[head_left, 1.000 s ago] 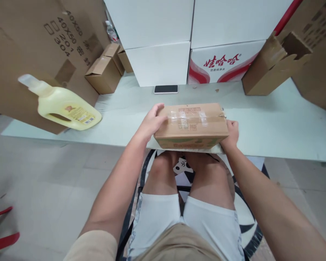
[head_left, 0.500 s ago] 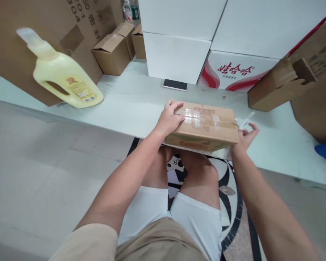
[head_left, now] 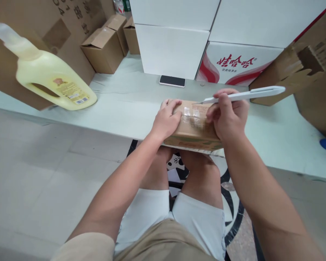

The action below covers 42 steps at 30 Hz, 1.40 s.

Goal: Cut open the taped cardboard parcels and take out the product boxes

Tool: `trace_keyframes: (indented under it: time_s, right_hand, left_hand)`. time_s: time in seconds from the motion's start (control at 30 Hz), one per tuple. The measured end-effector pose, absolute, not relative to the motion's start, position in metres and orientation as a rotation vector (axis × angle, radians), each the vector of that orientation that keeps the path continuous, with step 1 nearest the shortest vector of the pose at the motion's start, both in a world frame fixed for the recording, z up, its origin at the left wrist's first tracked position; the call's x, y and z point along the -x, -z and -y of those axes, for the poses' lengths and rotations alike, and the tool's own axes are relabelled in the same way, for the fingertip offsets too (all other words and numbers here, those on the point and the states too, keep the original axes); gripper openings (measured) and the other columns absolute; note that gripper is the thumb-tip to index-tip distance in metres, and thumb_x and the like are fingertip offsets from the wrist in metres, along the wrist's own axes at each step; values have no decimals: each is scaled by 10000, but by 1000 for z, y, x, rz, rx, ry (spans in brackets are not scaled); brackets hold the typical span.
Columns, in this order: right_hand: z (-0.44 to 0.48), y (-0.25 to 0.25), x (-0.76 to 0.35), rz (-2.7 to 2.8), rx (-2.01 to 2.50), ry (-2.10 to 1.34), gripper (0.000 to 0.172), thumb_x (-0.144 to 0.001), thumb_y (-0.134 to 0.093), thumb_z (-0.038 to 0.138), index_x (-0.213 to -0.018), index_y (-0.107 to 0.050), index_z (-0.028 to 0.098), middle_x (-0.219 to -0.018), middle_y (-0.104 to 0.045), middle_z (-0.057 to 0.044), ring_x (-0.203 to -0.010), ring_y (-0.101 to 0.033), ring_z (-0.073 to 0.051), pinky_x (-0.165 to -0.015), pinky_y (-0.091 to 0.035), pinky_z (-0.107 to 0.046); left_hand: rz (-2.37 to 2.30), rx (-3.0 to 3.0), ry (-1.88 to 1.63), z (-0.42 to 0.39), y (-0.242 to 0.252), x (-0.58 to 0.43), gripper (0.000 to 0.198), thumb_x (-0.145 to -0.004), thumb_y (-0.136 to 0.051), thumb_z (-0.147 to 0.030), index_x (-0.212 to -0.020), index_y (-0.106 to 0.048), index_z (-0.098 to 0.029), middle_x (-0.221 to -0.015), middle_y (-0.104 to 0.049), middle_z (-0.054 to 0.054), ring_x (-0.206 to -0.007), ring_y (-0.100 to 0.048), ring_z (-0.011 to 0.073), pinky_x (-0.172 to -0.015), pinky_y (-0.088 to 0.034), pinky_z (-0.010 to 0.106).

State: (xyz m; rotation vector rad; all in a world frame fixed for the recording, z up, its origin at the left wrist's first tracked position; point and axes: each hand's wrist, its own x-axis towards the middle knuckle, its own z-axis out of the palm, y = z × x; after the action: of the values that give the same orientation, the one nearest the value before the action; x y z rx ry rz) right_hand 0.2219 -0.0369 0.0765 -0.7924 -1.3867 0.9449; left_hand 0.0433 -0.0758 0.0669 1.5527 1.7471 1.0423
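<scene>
Right hand (head_left: 230, 114) has swung over the cardboard box (head_left: 192, 132) at the front of the desk (head_left: 119, 105), grip around a white pen (head_left: 247, 95); left hand (head_left: 167, 117) rests spread on the box, still taped shut. Pen-tip contact is unclear.

A tan top (head_left: 165, 243) shows at bottom centre, its short, paler sleeve (head_left: 87, 246) at lower left; white shorts (head_left: 199, 214) end above the knees (head_left: 208, 170). The left hand (head_left: 167, 117) and right hand (head_left: 232, 119) are bare.
</scene>
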Motion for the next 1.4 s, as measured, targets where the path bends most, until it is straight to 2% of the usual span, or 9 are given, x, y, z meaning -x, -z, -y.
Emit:
trace_keyframes:
  time_s: [0.07,0.13,0.33,0.43,1.07,1.23,1.4]
  right_hand:
    - [39,-72,-222,1417,834,-901,419,-888,-638,652,-854,-662,235,-534,-564,47,-404,-492,-82,-397,-369,-224]
    - [40,-70,-225,1430,850,-868,412,-876,-674,625,-802,-695,220,-526,-579,37,-402,-475,-76,-406,-380,-227]
    - [47,-77,-223,1592,1075,-855,199,-823,-776,402,-776,-763,209,-552,-632,22,-424,-510,-90,-414,-397,-236]
    - [50,-82,-220,1601,1134,-871,144,-810,-774,353,-776,-769,213,-555,-640,21,-418,-506,-91,-398,-388,-235]
    - [52,-83,-221,1606,1212,-900,171,-825,-763,386,-842,-771,216,-618,-699,0,-456,-576,-124,-418,-452,-264]
    - [47,-76,-225,1575,1085,-912,224,-846,-754,442,-795,-748,223,-594,-672,10,-436,-562,-121,-407,-449,-268]
    - [44,-74,-224,1597,1089,-942,169,-820,-777,405,-797,-761,239,-580,-671,9,-440,-550,-115,-395,-417,-257]
  left_hand:
    - [-1740,-1545,-1053,77,-66,-44,423,-874,-483,-204,-1258,-658,-229,-1396,-570,91,-1375,-523,245,-1238,-379,405]
    - [-1733,-1532,-1066,77,-65,-43,417,-867,-487,-197,-1243,-663,-238,-1401,-569,83,-1389,-514,240,-1248,-366,402]
    - [-1711,-1457,-1100,74,-62,-42,443,-826,-489,-155,-1214,-679,-252,-1448,-541,64,-1452,-459,228,-1289,-302,405]
    - [-1688,-1415,-1119,73,-63,-43,465,-800,-492,-145,-1213,-687,-234,-1451,-532,69,-1454,-458,232,-1301,-280,395]
    - [-1677,-1402,-1149,73,-61,-42,438,-782,-496,-147,-1150,-696,-275,-1440,-555,27,-1460,-447,222,-1304,-274,408]
    - [-1689,-1417,-1135,73,-62,-43,448,-786,-485,-151,-1167,-696,-256,-1429,-559,46,-1437,-474,219,-1298,-289,396]
    - [-1695,-1415,-1136,73,-62,-43,445,-779,-487,-161,-1157,-694,-270,-1423,-566,32,-1427,-483,222,-1292,-306,412]
